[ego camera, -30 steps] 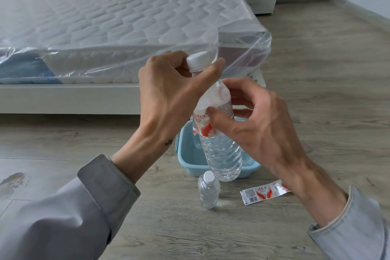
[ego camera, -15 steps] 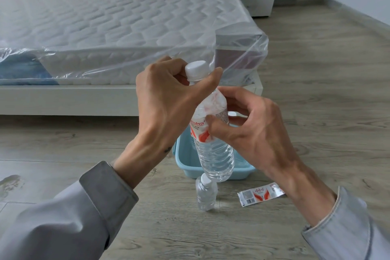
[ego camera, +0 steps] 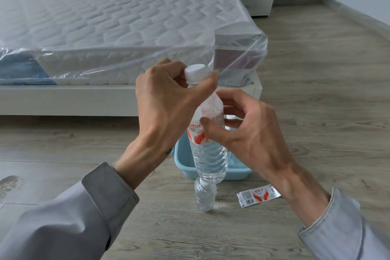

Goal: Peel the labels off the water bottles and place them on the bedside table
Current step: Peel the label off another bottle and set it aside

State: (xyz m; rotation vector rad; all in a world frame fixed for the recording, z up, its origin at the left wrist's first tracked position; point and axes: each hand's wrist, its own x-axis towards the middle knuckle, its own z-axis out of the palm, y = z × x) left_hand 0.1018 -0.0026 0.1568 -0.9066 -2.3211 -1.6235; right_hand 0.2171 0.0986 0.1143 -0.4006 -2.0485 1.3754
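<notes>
Hands: left grips bottle neck, right pinches label.

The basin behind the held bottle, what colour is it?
Light blue basin, seen in the head view.

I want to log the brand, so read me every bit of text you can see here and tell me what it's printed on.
"aha": red letters, the visible end of a word whose start the left hand hides, on the label of the held bottle.
Small print below it and beside the right hand: too blurred to read.
Peeled label on the floor: red characters and a code square, unreadable.
</notes>
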